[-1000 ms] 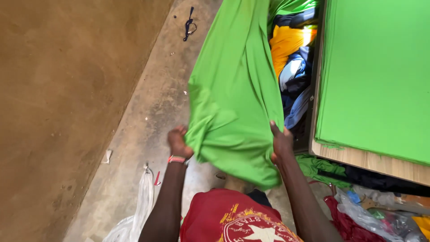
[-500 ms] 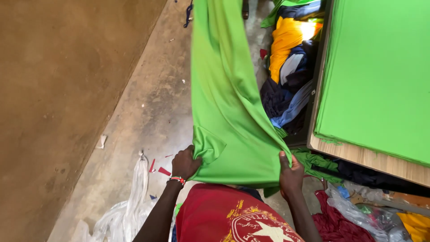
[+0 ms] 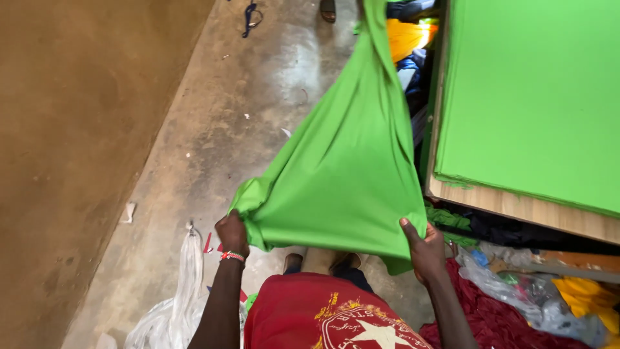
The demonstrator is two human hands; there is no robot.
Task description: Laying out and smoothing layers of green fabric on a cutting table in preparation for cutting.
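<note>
1. My left hand (image 3: 232, 234) is out in front of my chest, closed into a fist, knuckles up, a red-and-white band on its wrist.
2. My right hand (image 3: 425, 249) sits level with it, well apart, thumb on top, fingers curled under in a pinch.
3. Both forearms reach forward, slightly spread.

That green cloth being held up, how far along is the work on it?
Done: a neat stack of green sheets lies on the wooden table. In hand: the left hand and right hand each grip a corner of the green cloth, stretched out. Left: it is not yet on the stack.
</note>
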